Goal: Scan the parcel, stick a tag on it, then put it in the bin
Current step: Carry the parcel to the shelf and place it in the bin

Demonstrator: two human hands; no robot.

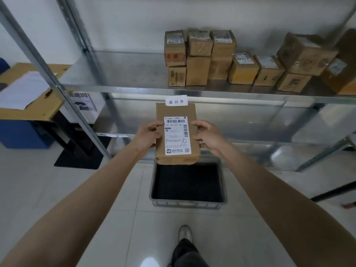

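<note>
tagged parcel (176, 132) in both hands, above the open bin (187, 203)

Brown parcel (176, 135) (label white), seemingly grey bin (187, 204)

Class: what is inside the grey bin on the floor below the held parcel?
The grey bin shows only a dark interior with no parcels visible. The parcel, held by both hands, covers its far edge.
</note>
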